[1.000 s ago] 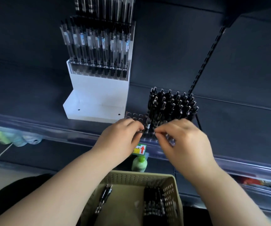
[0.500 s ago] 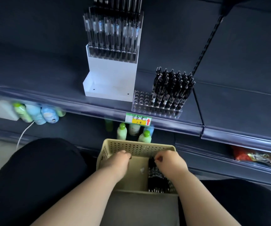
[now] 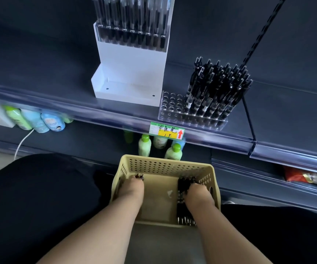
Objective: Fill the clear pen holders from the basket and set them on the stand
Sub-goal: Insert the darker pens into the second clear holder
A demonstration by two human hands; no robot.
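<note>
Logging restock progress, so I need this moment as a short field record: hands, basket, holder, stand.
left hand: in basket, gripping few pens at left wall
right hand: on pen pile, grip hidden
basket: beige, perforated, below shelf edge
clear holder: on shelf, right part filled, left holes empty
stand: white, upper tier stocked, lower tier without holder

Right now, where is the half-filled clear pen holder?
In the head view, the clear pen holder stands on the shelf, right of centre, just right of the white stand and behind the price label.
</note>
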